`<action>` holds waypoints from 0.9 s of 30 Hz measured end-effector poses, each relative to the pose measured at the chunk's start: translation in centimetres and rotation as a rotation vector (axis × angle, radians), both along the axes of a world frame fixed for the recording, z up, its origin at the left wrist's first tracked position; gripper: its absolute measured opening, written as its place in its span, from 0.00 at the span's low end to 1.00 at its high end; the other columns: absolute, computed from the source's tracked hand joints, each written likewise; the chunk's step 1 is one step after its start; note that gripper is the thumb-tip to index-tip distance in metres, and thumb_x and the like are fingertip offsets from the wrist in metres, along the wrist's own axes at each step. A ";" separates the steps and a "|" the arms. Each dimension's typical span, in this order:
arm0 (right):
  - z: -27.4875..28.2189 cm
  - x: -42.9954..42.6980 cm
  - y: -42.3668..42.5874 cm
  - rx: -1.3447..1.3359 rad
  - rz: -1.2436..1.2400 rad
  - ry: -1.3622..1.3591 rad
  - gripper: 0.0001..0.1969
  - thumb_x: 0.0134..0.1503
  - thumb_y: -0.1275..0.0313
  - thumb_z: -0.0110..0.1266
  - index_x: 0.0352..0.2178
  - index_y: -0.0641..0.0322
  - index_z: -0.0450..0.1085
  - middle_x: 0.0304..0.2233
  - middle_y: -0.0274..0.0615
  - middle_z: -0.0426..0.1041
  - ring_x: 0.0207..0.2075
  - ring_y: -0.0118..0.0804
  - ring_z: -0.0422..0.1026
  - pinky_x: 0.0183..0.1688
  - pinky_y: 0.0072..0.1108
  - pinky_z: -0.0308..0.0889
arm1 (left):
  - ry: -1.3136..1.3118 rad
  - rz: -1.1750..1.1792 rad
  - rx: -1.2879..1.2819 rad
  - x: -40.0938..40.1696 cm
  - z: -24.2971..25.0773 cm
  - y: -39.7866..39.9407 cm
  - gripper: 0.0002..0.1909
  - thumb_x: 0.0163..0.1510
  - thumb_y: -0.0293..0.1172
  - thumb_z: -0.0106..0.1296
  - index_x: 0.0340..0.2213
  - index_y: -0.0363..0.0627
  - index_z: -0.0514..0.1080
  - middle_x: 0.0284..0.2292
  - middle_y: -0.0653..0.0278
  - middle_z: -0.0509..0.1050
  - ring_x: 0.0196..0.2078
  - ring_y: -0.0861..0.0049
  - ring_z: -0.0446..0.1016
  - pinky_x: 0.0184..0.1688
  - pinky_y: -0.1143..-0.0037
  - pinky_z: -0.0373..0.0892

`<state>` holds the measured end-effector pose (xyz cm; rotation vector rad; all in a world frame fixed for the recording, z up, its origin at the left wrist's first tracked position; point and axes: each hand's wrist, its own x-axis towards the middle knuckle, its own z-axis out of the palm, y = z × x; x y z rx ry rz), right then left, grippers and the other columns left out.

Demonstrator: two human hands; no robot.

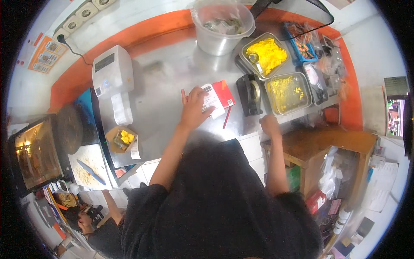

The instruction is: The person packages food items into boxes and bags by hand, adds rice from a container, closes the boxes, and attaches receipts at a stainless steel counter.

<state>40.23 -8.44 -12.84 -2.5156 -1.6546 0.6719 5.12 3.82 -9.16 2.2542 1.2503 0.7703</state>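
My left hand (pixel 195 108) lies spread over a white printed paper slip (pixel 212 102) on a red cardboard box (pixel 223 93), which rests on the steel worktop (pixel 155 97). A thin red stick (pixel 227 118) lies just below the box. My right hand (pixel 269 125) is curled at the table's front edge, below a black tape dispenser (pixel 249 95) with a roll of tape; whether it holds anything cannot be seen. Right of the dispenser are a container of yellow food (pixel 266 55) with a metal ladle (pixel 255 60) and a nearly emptied container (pixel 288 93) with yellow remains.
A white label printer (pixel 113 73) with a paper strip (pixel 122 108) stands left. Near it sits an open paper food box (pixel 121 139). A clear bucket (pixel 223 29) and blue basket (pixel 302 48) stand behind. At lower left, a knife (pixel 91 171) lies on a cutting board (pixel 82 162), near another person (pixel 100 236).
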 end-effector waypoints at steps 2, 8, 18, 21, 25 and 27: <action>-1.9 2.5 -0.4 -0.149 0.461 -0.164 0.15 0.59 0.64 0.53 0.27 0.68 0.74 0.29 0.59 0.75 0.35 0.61 0.72 0.41 0.43 0.66 | 0.030 0.039 0.005 0.3 0.1 -0.3 0.28 0.47 0.39 0.65 0.47 0.45 0.67 0.51 0.59 0.63 0.58 0.60 0.63 0.67 0.41 0.37; 11.1 -9.5 8.0 0.194 0.618 0.273 0.11 0.61 0.66 0.50 0.32 0.64 0.72 0.34 0.52 0.71 0.42 0.56 0.72 0.42 0.41 0.66 | -0.010 0.059 -0.021 -0.2 -0.4 -0.8 0.29 0.48 0.39 0.65 0.49 0.46 0.66 0.52 0.60 0.62 0.60 0.61 0.62 0.66 0.40 0.37; 7.8 -15.8 16.8 0.063 0.706 0.019 0.17 0.59 0.58 0.53 0.36 0.63 0.74 0.34 0.52 0.77 0.37 0.55 0.77 0.40 0.42 0.72 | 0.030 0.046 -0.043 -0.2 -0.3 -0.4 0.28 0.49 0.40 0.63 0.50 0.45 0.67 0.54 0.60 0.63 0.62 0.60 0.61 0.66 0.40 0.37; 9.0 -14.0 17.3 0.068 0.720 -0.044 0.22 0.55 0.52 0.57 0.31 0.64 0.75 0.29 0.55 0.78 0.35 0.55 0.78 0.39 0.41 0.72 | 0.028 0.047 -0.042 0.0 -0.3 -0.3 0.28 0.49 0.40 0.63 0.49 0.45 0.67 0.54 0.60 0.63 0.63 0.60 0.60 0.66 0.40 0.37; 5.6 -7.4 15.7 0.033 0.535 0.064 0.20 0.53 0.55 0.60 0.29 0.65 0.76 0.28 0.54 0.77 0.35 0.56 0.77 0.37 0.38 0.72 | -0.002 0.049 -0.053 0.1 -0.4 -0.5 0.28 0.50 0.40 0.63 0.49 0.44 0.67 0.53 0.60 0.64 0.63 0.60 0.60 0.67 0.41 0.37; 6.1 -5.1 12.9 0.068 0.463 0.222 0.18 0.51 0.57 0.62 0.31 0.65 0.76 0.30 0.54 0.78 0.36 0.57 0.77 0.38 0.37 0.71 | -0.016 0.054 -0.050 -0.2 -0.4 -0.6 0.28 0.50 0.41 0.63 0.49 0.44 0.67 0.52 0.60 0.64 0.63 0.59 0.60 0.67 0.41 0.37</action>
